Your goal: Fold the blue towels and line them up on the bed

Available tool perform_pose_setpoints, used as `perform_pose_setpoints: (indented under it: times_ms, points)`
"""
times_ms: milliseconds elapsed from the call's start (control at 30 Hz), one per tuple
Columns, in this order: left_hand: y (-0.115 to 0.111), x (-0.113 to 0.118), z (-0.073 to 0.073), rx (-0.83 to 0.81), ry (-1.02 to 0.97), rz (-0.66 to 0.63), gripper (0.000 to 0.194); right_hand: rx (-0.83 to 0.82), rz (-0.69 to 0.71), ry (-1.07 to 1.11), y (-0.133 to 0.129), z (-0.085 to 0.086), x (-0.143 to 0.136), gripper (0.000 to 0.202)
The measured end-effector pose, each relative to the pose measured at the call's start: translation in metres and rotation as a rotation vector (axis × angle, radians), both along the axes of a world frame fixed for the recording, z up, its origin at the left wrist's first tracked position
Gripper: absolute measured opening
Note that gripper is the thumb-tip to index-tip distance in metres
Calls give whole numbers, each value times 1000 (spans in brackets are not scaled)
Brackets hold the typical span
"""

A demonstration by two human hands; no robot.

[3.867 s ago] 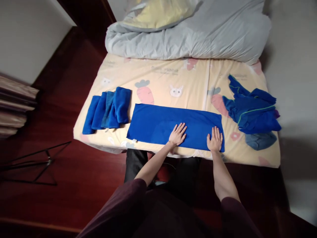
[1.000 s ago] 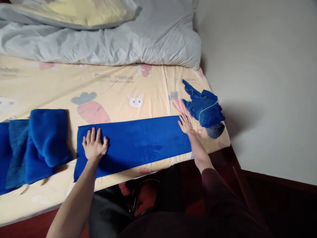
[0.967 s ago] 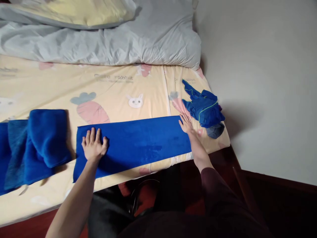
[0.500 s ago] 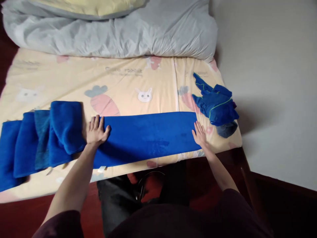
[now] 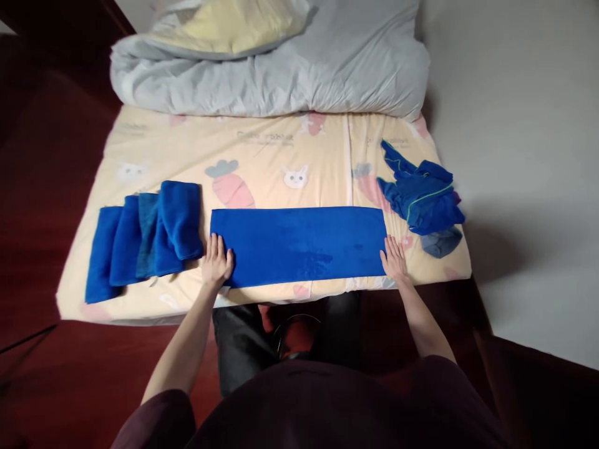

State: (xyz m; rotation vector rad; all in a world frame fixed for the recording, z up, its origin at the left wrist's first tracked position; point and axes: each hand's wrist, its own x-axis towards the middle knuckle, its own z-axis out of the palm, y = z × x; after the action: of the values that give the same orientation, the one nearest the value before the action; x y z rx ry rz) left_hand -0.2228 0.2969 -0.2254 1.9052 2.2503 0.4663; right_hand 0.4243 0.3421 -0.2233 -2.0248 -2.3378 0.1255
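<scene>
**Spread flat along the near edge of the bed [image 5: 327,174]: a blue cloth [image 5: 294,240]**

Laid out lengthwise about midway along that edge, with a narrow strip of sheet in front and a darker patch toward the cloth's near side. At the cloth's left end, by its near corner: the left hand [image 5: 218,260], palm down, grip open, fingers straight and close together, thumb out over the cloth. At the right end: the right hand [image 5: 395,259], likewise palm down and grip open, thumb and fingertips at the cloth's short edge. Cannot tell how firmly either palm presses.

Toward the bed's near left corner, just beside the left hand: a row of folded cloths [image 5: 126,240], overlapping, mostly blue, with a duller strip among them. Toward the right edge, beyond the right hand: a crumpled blue pile [image 5: 423,193] with bright green trim, touching a grey-blue bundle [image 5: 440,242] on its near side. Across the far part of the bed: a pale grey duvet [image 5: 327,81], rumpled, with yellow fabric [image 5: 243,25] on top.
</scene>
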Motion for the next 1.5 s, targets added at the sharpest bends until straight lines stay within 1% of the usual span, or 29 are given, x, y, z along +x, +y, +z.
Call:
perform_pose_setpoints:
  times_ms: [100,200,300,367,400,467,533,600,667,733,767,833,867,933,1033,1100,1167,1233,1300,1367,1433,1500]
  points:
    - [-58,6,-1,-6,-28,12,71,-17,-1,-13,-29,-1,13,66]
    - [-102,13,-1,-2,-35,-6,72,-19,-47,-5,-51,0,20,66]
    - [-137,23,-2,16,-25,-5,71,17,-126,35,-70,7,11,65]
    - [-158,31,-5,19,-25,12,71,94,-187,103,-87,14,-8,64]
    - [-169,35,-7,18,-27,19,71,143,-223,158,-97,16,-23,63]
    - [-192,46,-12,8,-40,31,73,224,-299,329,-122,20,-61,61]
    - [-215,59,-18,-49,-58,41,72,237,-380,593,-148,20,-110,55]
    - [-237,73,-22,-162,-60,25,64,125,-435,989,-169,17,-163,51]
    - [-254,85,-22,-274,-34,-24,53,-79,-485,1379,-181,14,-213,49]
    - [-266,93,-19,-335,0,-90,47,-256,-563,1696,-183,14,-254,44]
    - [-269,96,-17,-347,12,-118,46,-333,-599,1817,-181,15,-270,40]
    - [-273,98,-11,-362,20,-155,44,-449,-672,1982,-173,17,-292,32]
    - [-274,98,-8,-370,20,-167,44,-482,-709,2028,-167,18,-300,28]
    - [-274,98,-3,-387,16,-173,43,-497,-802,2073,-157,20,-309,20]
    - [-270,100,7,-423,15,-168,44,-440,-962,2084,-143,17,-316,9]
    - [-261,104,17,-478,1,-199,43,-387,-1031,2085,-137,14,-320,7]
    - [-244,108,31,-547,-43,-252,41,-348,-1045,2090,-133,11,-323,8]
    - [-216,113,49,-569,-100,-302,40,-332,-1030,2084,-130,9,-327,11]
    - [-178,118,67,-507,-144,-362,41,-327,-1027,2058,-127,8,-329,16]
    - [-133,123,82,-405,-167,-458,43,-326,-1037,2046,-126,6,-330,17]
    - [-84,131,95,-339,-163,-553,42,-333,-1056,2066,-125,5,-331,16]
    - [-35,141,103,-335,-123,-621,40,-351,-1073,2094,-125,3,-331,15]
